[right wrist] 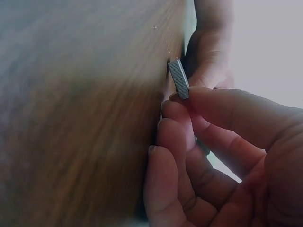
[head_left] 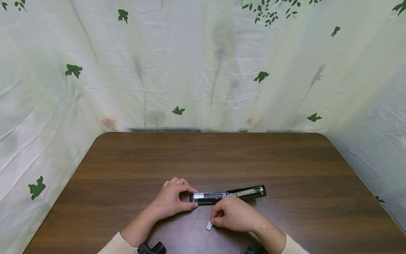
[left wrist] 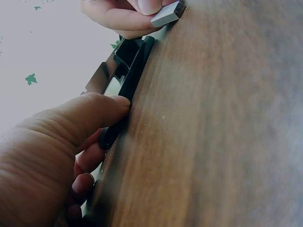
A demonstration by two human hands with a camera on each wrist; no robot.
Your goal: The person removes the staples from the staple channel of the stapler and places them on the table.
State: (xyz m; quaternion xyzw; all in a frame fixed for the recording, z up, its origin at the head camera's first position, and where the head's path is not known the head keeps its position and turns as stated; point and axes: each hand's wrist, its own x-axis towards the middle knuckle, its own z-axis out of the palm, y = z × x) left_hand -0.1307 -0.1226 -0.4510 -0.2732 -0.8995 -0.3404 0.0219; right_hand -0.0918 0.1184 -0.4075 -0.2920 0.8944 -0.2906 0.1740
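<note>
A black stapler (head_left: 209,201) lies on the table, its top swung wide open to the right so the metal inside shows. My left hand (head_left: 172,199) grips the stapler's left end, thumb on the near side and fingers on the far side. In the left wrist view the thumb presses along the black base (left wrist: 137,71). Just in front of the stapler, my right hand (head_left: 234,215) pinches a short strip of staples (head_left: 209,225) between thumb and forefinger. Fine ridges show on the silver staple strip (right wrist: 179,78) in the right wrist view.
The brown wooden table (head_left: 301,176) spreads out around both hands. Pale curtains (head_left: 190,70) with green leaf prints hang behind it and along both sides. Black wrist devices (head_left: 152,248) show at the bottom edge of the head view.
</note>
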